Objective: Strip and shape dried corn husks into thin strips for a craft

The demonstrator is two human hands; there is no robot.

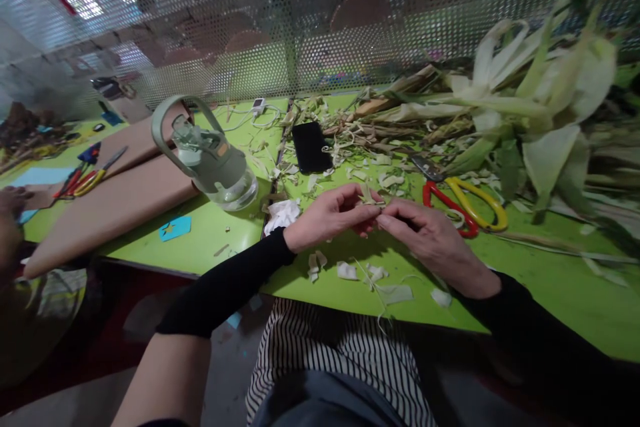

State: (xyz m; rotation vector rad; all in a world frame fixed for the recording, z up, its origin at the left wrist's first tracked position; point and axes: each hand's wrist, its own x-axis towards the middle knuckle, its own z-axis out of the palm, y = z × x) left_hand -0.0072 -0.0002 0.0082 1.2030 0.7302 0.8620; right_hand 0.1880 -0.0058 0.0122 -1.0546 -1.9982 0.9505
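Note:
My left hand (337, 217) and my right hand (433, 237) meet above the green table (540, 300), both closed in a pinch. Between the fingertips is a small pale-green piece of corn husk (369, 197), which each hand grips from its own side. Its lower part is hidden behind my fingers. Just right of my right hand lie scissors with one red and one yellow handle (477, 203). Cut husk scraps (347, 271) and a thin pale strand lie on the table below my hands. A crumpled white tissue (283, 215) sits beside my left wrist.
A large heap of corn husks (545, 93) fills the back right. A black phone (313, 147) lies among shavings. At left stand a green water bottle (215, 160), brown paper-covered slabs (115, 213) and more scissors (97, 173). A co-worker's hand (15, 203) is at the far left. Perforated metal mesh (310, 33) closes the back.

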